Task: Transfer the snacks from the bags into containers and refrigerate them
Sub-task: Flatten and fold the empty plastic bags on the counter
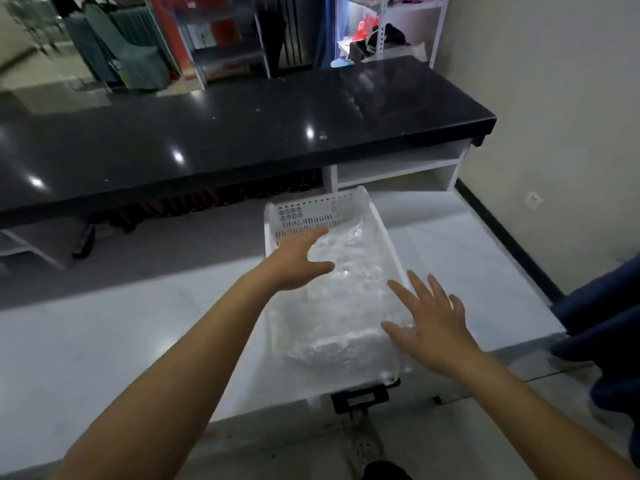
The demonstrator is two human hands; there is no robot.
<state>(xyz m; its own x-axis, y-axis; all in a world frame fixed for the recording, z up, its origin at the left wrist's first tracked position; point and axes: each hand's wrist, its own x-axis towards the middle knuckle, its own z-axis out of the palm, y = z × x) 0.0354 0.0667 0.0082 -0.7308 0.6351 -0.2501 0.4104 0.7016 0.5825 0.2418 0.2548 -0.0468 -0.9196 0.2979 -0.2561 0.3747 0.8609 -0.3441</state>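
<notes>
Now both your hands are out over the tray (273, 223), a white perforated plastic one that sits on the white bench (131, 327), its near end reaching almost to the bench edge. Inside it lies the bag (343, 306), clear and crinkled, filling most of the tray from the near end up past the middle. What it holds is too pale and blurred to name; take it for the snacks.

Your left hand (298, 261) is spread, fingers straight, thumb stretched across the bag's far part, the fingertips reaching toward the tray's slotted far wall. Your right hand (429, 317) is spread too, its fingers lying on or just above the bag's right side by the tray's right wall. Neither grip pinches anything; whether the palms truly press the plastic, you cannot tell from here.

By the look of it, you are at the start of a transfer: the bag is in reach but not yet lifted or opened, and no second container or fridge is in sight. The next move calls for curling both grips on the bag, 1 at each side, since the film looks slippery and slack and may sag in the middle. Lift evenly, find the mouth, and keep it upward so nothing spills onto the bench.

Beyond stands a black counter (242, 133).
</notes>
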